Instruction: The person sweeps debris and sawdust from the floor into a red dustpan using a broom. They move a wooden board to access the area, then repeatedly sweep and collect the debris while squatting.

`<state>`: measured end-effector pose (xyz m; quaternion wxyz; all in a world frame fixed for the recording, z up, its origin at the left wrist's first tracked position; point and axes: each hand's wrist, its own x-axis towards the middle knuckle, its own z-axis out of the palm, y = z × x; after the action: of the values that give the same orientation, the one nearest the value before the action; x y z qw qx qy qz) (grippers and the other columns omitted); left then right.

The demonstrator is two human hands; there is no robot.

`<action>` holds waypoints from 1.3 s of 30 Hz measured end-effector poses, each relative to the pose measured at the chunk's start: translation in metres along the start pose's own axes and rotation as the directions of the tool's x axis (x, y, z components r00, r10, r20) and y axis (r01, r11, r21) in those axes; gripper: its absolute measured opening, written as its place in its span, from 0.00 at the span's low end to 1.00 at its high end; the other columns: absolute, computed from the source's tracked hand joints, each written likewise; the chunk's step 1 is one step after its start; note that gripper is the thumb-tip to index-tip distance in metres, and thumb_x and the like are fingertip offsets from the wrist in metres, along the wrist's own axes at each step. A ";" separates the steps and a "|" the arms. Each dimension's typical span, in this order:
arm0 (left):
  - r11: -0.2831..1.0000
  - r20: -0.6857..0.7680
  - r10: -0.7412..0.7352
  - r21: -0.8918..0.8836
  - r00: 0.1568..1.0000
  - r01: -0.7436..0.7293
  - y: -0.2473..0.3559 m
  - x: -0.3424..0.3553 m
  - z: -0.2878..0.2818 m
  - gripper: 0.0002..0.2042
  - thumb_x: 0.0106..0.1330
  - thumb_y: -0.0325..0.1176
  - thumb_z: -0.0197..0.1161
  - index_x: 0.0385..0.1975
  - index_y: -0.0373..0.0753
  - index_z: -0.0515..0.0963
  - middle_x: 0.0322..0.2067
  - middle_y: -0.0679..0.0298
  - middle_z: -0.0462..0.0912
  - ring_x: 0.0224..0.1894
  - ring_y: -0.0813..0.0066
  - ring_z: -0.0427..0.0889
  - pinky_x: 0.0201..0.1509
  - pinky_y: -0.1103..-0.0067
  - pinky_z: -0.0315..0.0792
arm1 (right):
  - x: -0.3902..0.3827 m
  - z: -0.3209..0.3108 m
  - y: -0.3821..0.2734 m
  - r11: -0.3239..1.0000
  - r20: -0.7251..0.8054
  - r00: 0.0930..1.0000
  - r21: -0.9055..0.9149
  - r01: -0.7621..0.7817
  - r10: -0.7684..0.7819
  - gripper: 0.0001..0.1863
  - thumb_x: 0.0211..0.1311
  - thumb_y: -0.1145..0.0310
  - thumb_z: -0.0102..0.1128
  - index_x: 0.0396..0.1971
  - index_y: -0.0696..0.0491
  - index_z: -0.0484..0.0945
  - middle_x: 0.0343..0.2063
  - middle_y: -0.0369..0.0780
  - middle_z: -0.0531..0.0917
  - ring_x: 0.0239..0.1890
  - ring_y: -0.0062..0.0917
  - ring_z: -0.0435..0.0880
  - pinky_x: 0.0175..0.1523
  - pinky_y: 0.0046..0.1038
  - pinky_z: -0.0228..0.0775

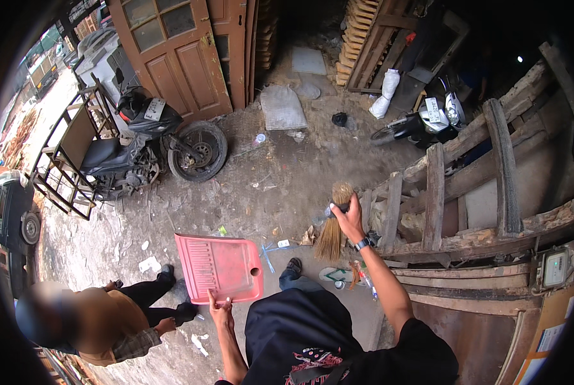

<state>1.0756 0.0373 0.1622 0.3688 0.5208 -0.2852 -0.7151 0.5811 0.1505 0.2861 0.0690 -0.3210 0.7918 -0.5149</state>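
My left hand (220,305) grips the lower edge of a pink plastic dustpan (223,263), held out over the littered concrete ground. My right hand (348,218), with a dark watch on the wrist, is closed round the dark binding of a short bundled-stick broom (329,240), its bristles pointing down. Litter lies around them: a blue plastic strand (269,251), dry scraps (308,236) left of the broom, a green flip-flop (332,274) and a plastic bottle (366,274) near my right forearm.
A co-worker (94,321) stands at lower left. A scooter (120,160) beside a metal frame stands upper left, near wooden doors (171,70). Another scooter (428,115) stands upper right. A timber structure (479,218) lines the right side. A white sack (280,109) lies ahead.
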 end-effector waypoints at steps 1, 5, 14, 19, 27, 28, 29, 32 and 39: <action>1.000 0.008 0.020 -0.009 1.000 -0.020 0.000 0.008 0.011 0.48 0.54 0.06 0.59 0.73 0.51 0.50 0.47 0.63 0.75 0.25 0.82 0.72 0.26 0.85 0.67 | 0.047 0.002 -0.007 0.989 0.082 0.993 -0.111 0.094 -0.085 0.31 0.54 0.61 0.68 0.53 0.61 0.67 0.51 0.48 0.73 0.55 0.44 0.73 0.57 0.41 0.66; 0.998 0.004 0.031 -0.060 1.000 -0.031 0.011 0.018 0.076 0.47 0.55 0.06 0.57 0.73 0.52 0.49 0.55 0.59 0.72 0.34 0.76 0.77 0.34 0.83 0.73 | 0.216 0.022 0.010 0.909 0.340 0.916 -0.277 0.312 -0.211 0.46 0.54 0.56 0.68 0.65 0.66 0.55 0.71 0.50 0.49 0.67 0.47 0.61 0.65 0.43 0.63; 0.989 -0.173 0.066 -0.117 0.983 -0.087 -0.003 0.024 0.117 0.48 0.55 0.06 0.55 0.74 0.54 0.46 0.50 0.55 0.70 0.34 0.74 0.77 0.34 0.82 0.72 | 0.379 0.060 0.030 0.744 0.562 0.798 -0.624 0.237 0.217 0.52 0.54 0.50 0.66 0.69 0.64 0.49 0.73 0.52 0.35 0.70 0.45 0.58 0.68 0.41 0.59; 0.977 -0.230 -0.056 -0.215 0.972 0.006 -0.002 0.045 0.140 0.49 0.55 0.06 0.53 0.74 0.53 0.44 0.56 0.55 0.67 0.31 0.76 0.75 0.32 0.83 0.71 | 0.406 0.061 0.059 0.744 0.512 0.799 -0.657 0.126 0.317 0.53 0.53 0.50 0.66 0.71 0.60 0.48 0.73 0.48 0.35 0.70 0.45 0.58 0.68 0.43 0.61; 0.950 -0.015 -0.061 -0.309 0.998 0.054 -0.006 0.154 0.194 0.51 0.55 0.05 0.52 0.74 0.60 0.40 0.63 0.57 0.60 0.26 0.82 0.68 0.26 0.87 0.66 | 0.386 0.066 0.158 0.777 0.541 0.722 -0.629 0.009 0.430 0.58 0.54 0.45 0.63 0.71 0.64 0.38 0.73 0.48 0.36 0.75 0.42 0.41 0.75 0.41 0.45; 0.954 -0.063 0.023 -0.298 0.998 -0.041 -0.005 0.170 0.206 0.52 0.56 0.06 0.52 0.74 0.60 0.37 0.48 0.62 0.71 0.24 0.84 0.66 0.25 0.86 0.65 | 0.372 0.077 0.163 0.779 0.548 0.708 -0.627 -0.003 0.444 0.58 0.55 0.45 0.63 0.71 0.63 0.37 0.73 0.47 0.36 0.75 0.42 0.41 0.75 0.42 0.46; 0.947 -0.010 0.026 -0.320 1.000 -0.028 0.001 0.185 0.220 0.53 0.55 0.06 0.52 0.74 0.62 0.37 0.64 0.60 0.59 0.29 0.82 0.69 0.29 0.85 0.68 | 0.358 0.077 0.178 0.766 0.544 0.695 -0.643 -0.014 0.469 0.59 0.56 0.45 0.63 0.71 0.62 0.35 0.74 0.47 0.36 0.75 0.43 0.41 0.75 0.42 0.46; 0.953 0.009 0.025 -0.303 1.000 -0.021 0.011 0.232 0.249 0.55 0.54 0.05 0.53 0.73 0.65 0.34 0.65 0.61 0.58 0.30 0.80 0.70 0.29 0.84 0.68 | 0.304 0.084 0.213 0.744 0.520 0.654 -0.661 -0.099 0.549 0.58 0.57 0.47 0.63 0.71 0.60 0.32 0.73 0.48 0.37 0.75 0.43 0.41 0.75 0.43 0.46; 0.984 -0.002 0.001 -0.176 1.000 -0.001 0.029 0.323 0.290 0.58 0.56 0.11 0.57 0.70 0.65 0.21 0.47 0.54 0.74 0.30 0.78 0.73 0.27 0.84 0.67 | 0.175 0.072 0.267 0.714 0.383 0.706 -0.655 -0.246 0.595 0.51 0.52 0.49 0.67 0.66 0.64 0.52 0.63 0.54 0.65 0.67 0.42 0.64 0.69 0.36 0.57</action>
<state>0.7453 -0.2388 0.0978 0.4140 0.4866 -0.2210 -0.7369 0.3582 0.0639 0.0623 0.3268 -0.2652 0.9007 -0.1074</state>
